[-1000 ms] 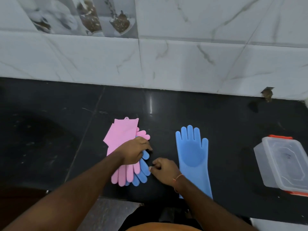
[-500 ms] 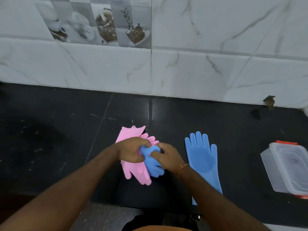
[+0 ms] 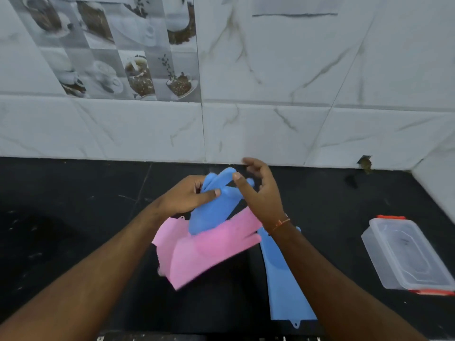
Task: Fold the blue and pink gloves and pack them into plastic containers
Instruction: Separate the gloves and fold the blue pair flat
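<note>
A blue glove (image 3: 211,212) hangs in the air above the black counter, gripped near its fingers by my left hand (image 3: 189,196). My right hand (image 3: 261,193) pinches the same glove's upper edge with thumb and forefinger, its other fingers spread. Pink gloves (image 3: 204,252), blurred, hang just below the blue one; which hand carries them I cannot tell. A second blue glove (image 3: 283,284) lies flat on the counter under my right forearm, cuff toward me. A clear plastic container (image 3: 406,254) with a lid and red clips stands at the right.
The black stone counter (image 3: 73,217) runs left and right, backed by a white marble-tiled wall (image 3: 270,119). A wall corner juts in at the far right (image 3: 433,188). The counter's front edge lies just below the flat glove's cuff.
Both hands rose from the counter toward the wall, lifting the blue glove and the pink gloves with them. The view tilted upward.
</note>
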